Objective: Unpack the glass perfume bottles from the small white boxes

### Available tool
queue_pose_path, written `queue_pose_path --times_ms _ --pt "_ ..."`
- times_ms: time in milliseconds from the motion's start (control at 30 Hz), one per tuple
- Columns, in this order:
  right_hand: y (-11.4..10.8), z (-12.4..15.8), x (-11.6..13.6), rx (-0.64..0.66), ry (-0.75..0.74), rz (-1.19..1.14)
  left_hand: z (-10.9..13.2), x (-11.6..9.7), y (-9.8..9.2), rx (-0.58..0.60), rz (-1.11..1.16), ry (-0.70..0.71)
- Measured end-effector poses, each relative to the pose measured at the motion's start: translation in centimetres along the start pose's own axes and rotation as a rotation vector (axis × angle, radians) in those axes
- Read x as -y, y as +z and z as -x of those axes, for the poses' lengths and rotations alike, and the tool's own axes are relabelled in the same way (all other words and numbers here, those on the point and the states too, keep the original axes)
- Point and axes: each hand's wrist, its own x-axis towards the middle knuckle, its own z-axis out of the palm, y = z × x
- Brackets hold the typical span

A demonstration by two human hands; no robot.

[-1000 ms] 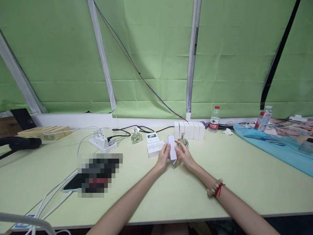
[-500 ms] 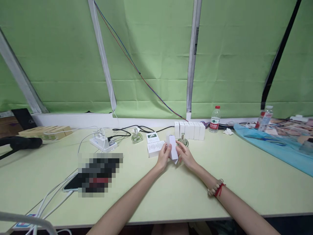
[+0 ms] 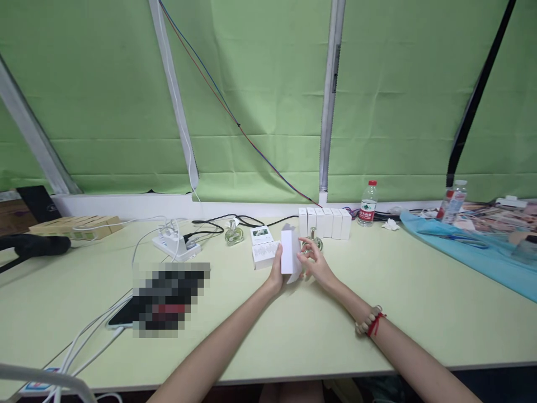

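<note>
While your left hand (image 3: 276, 275) grips the white carton (image 3: 288, 254), your right hand (image 3: 319, 268) meets its side

Carton: centre of frame, just below mid-height, long side roughly upright. Flaps (image 3: 294, 277) jut at its lower end. Your left thumb presses its left edge; the other left fingers are hidden behind. Your right fingers are curved, slightly spread, tips at the carton's right side; cannot tell whether they pinch it.

Left of the carton, a printed white box (image 3: 263, 257) lies on the table (image 3: 356, 347); farther left, a glass bottle (image 3: 234, 236). Second bottle (image 3: 320, 244) partly hidden behind your right hand. Beyond it, a row of white boxes (image 3: 325, 224) stands upright, right of centre.
</note>
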Motion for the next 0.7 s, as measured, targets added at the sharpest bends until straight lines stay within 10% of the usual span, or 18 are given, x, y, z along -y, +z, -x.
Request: queue_pose_path --times_ms 167,367,700 --pt "0.1 0.0 -0.2 -0.033 -0.055 0.087 -0.2 -0.2 -0.3 -0.049 0.042 -0.083" --pt "0.0 -0.1 -0.2 -0.056 0.125 -0.181 -0.1 0.1 0.4 -0.087 -0.277 0.203" --pt "-0.1 -0.4 0.1 -0.07 0.203 -0.288 0.1 -0.9 -0.9 -0.055 -0.892 0.27"
